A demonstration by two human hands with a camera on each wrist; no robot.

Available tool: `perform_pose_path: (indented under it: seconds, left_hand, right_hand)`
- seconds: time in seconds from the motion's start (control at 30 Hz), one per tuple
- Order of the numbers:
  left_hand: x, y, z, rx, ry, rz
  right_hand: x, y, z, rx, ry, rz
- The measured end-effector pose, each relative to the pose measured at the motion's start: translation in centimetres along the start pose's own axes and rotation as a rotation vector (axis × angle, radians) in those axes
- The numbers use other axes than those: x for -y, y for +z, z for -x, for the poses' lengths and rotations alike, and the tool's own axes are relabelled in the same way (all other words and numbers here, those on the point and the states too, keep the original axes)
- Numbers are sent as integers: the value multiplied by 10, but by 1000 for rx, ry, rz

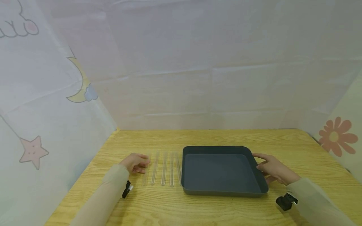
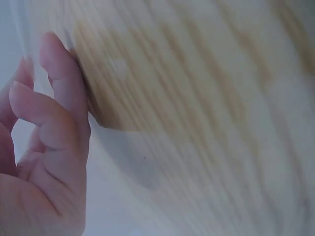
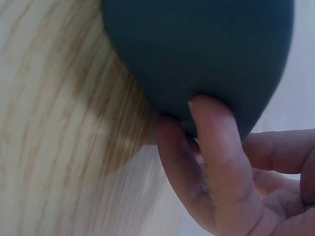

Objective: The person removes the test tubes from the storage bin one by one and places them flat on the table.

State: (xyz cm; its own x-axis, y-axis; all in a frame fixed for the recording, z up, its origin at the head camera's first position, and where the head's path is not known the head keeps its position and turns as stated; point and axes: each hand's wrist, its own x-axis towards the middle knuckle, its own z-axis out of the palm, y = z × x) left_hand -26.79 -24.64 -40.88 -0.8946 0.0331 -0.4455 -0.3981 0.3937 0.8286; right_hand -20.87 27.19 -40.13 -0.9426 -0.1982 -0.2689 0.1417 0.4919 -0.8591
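Several clear tubes lie in a row on the wooden table, the rightmost one right beside the left wall of a dark grey rectangular tray. My left hand is at the left end of this row, its fingers loosely bent next to the leftmost tube. In the left wrist view that hand shows relaxed fingers with nothing clearly held. On the other side, my right hand touches the tray's right wall from outside. Its fingertips rest against the dark wall in the right wrist view.
The wooden table reaches back to a pale sheet hung behind it. More sheet with printed shapes, such as a star and a flower, stands at both sides. A dark wrist device is on the right sleeve.
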Motion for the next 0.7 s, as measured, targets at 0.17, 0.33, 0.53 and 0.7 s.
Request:
perform_pose_path:
  seconds: [0.17, 0.33, 0.53, 0.7]
  left_hand:
    - [0, 2, 2, -19, 8, -18]
    - [1, 6, 2, -51, 18, -40]
    - [2, 4, 5, -50, 16, -23]
    - [3, 2, 10, -74, 28, -4]
  right_hand:
    - [0, 1, 0, 3, 3, -5]
    - [1, 0, 2, 1, 0, -1]
    - [1, 0, 2, -2, 5, 1]
    - [0, -3, 1, 16, 5, 17]
